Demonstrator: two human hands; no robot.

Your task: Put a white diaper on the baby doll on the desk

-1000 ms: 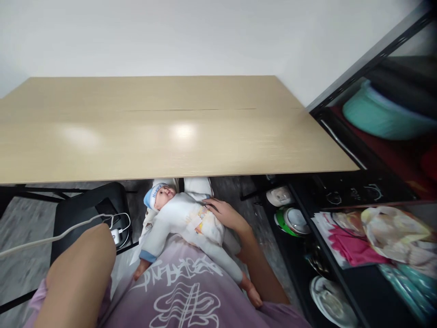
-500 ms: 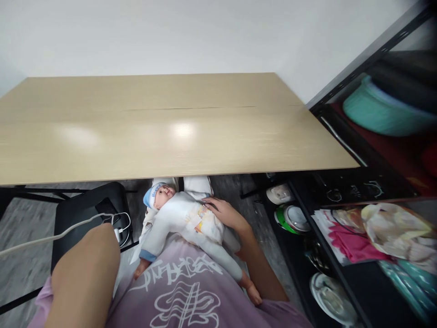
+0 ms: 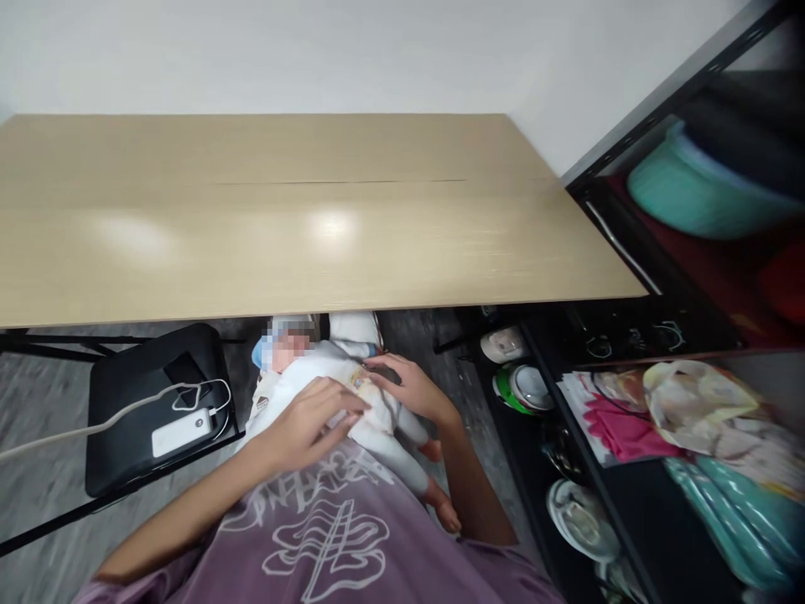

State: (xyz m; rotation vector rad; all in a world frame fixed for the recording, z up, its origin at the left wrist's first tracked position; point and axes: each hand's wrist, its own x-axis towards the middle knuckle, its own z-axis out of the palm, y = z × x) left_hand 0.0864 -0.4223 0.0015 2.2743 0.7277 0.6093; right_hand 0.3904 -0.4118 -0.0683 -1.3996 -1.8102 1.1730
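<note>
A baby doll (image 3: 314,362) in a white outfit and blue cap lies on its back across the lap, its head to the left and its bare feet to the right. My left hand (image 3: 318,419) rests over the doll's body, palm down with fingers stretched out. Curving around the doll's far side, my right hand (image 3: 407,386) has its fingers apart on the printed diaper (image 3: 378,411) at the waist. Both hands hide part of the doll's middle.
A wooden table (image 3: 327,260) spans the front, its near edge just beyond the doll. At left, a black stool (image 3: 126,403) carries a white power bank (image 3: 182,432) and a cable. Shelves on the right hold a green basin (image 3: 698,189), cans and bags.
My left hand has come from above the stool at left onto the doll, uncovering the power bank. My right hand stays at the doll's waist. The view has shifted slightly.
</note>
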